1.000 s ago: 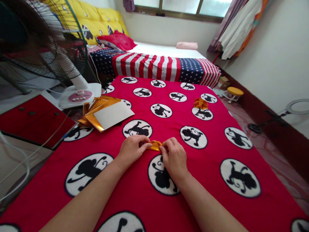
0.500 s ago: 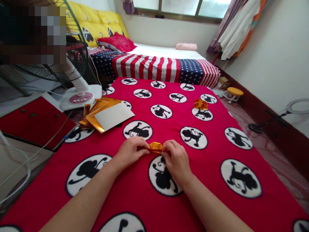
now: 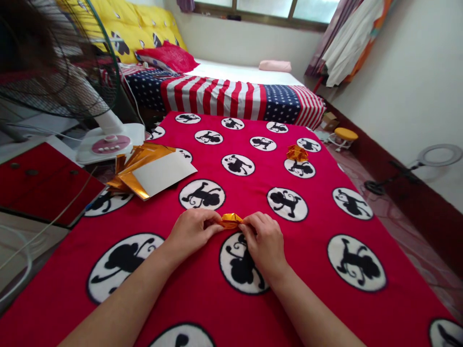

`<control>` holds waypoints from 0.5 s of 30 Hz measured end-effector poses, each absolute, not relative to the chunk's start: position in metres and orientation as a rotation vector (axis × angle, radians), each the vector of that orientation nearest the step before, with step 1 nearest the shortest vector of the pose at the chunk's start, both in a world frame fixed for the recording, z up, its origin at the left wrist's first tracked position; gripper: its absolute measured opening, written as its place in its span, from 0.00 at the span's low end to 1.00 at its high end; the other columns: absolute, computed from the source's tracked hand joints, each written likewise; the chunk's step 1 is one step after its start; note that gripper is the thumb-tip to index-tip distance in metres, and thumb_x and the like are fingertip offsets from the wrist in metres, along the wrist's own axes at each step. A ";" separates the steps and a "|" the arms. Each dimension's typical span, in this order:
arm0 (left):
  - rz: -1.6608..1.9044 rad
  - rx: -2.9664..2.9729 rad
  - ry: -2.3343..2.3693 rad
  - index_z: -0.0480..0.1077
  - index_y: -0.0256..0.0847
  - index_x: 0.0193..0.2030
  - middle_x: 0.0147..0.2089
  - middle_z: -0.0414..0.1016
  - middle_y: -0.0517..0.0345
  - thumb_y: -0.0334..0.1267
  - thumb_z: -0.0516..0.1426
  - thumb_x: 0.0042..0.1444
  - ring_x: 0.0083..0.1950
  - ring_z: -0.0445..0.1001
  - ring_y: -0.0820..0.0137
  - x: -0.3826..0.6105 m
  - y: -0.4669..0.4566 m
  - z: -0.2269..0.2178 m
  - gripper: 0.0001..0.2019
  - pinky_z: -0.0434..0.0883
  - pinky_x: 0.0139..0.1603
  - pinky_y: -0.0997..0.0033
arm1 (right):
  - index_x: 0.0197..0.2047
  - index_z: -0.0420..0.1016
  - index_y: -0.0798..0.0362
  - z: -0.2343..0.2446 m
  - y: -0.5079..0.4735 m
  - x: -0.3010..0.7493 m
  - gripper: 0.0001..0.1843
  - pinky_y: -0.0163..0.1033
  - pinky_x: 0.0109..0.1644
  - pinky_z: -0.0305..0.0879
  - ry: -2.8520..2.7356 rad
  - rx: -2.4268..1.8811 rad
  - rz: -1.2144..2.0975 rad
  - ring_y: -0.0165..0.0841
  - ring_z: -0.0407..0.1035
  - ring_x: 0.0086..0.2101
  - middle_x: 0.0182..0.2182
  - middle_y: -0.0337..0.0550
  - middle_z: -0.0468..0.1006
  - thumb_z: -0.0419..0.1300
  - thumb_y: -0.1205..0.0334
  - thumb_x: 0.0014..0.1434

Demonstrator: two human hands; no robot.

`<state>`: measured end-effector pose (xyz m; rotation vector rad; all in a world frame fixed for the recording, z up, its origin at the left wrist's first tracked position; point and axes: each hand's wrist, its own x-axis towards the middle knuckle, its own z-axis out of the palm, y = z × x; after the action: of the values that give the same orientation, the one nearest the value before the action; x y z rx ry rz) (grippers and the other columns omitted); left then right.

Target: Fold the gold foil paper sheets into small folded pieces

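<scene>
A small folded piece of gold foil paper (image 3: pixel 230 220) lies on the red blanket with monkey circles (image 3: pixel 318 217), pinched between both hands. My left hand (image 3: pixel 191 230) grips its left end with closed fingers. Closed on the right end is my right hand (image 3: pixel 265 241). A finished gold folded figure (image 3: pixel 297 153) sits farther back on the right. At the left, a stack of gold foil sheets (image 3: pixel 144 166) has one sheet lying white side up.
A standing fan (image 3: pixel 72 72) with a white base is at the left beside a red cabinet (image 3: pixel 43 183). Behind the blanket is a bed with a stars-and-stripes cover (image 3: pixel 231 96). A ring light (image 3: pixel 439 155) and a small yellow stool (image 3: pixel 345 135) stand at right.
The hands have kept pinching the gold paper, which is now more bunched up between the fingertips. The view has shifted slightly to the right and down.
</scene>
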<state>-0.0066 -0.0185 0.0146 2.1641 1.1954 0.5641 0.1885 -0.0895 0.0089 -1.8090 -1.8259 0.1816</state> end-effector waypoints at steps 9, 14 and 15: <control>0.566 2.108 1.333 0.77 0.43 0.34 0.30 0.80 0.61 0.41 0.61 0.54 0.29 0.75 0.71 0.001 -0.021 0.015 0.06 0.64 0.30 0.74 | 0.34 0.70 0.51 0.007 -0.081 0.186 0.06 0.39 0.40 0.51 -1.806 -1.900 0.141 0.35 0.66 0.35 0.31 0.40 0.75 0.58 0.62 0.63; 0.580 2.099 1.377 0.75 0.43 0.32 0.27 0.79 0.61 0.41 0.61 0.52 0.27 0.74 0.72 0.003 -0.020 0.013 0.06 0.64 0.28 0.74 | 0.35 0.70 0.51 0.007 -0.080 0.185 0.03 0.39 0.40 0.51 -1.767 -1.911 0.139 0.35 0.67 0.35 0.31 0.40 0.75 0.59 0.64 0.61; 0.587 2.096 1.375 0.75 0.43 0.32 0.27 0.79 0.61 0.42 0.62 0.52 0.27 0.74 0.72 0.003 -0.020 0.012 0.06 0.64 0.28 0.75 | 0.35 0.70 0.51 0.007 -0.080 0.184 0.03 0.39 0.40 0.51 -1.765 -1.911 0.139 0.35 0.67 0.35 0.31 0.40 0.75 0.59 0.64 0.61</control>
<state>0.0034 -0.0196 0.0125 2.0955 1.3746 0.5868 0.1844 -0.0795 0.0066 -1.9111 -1.7651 0.1393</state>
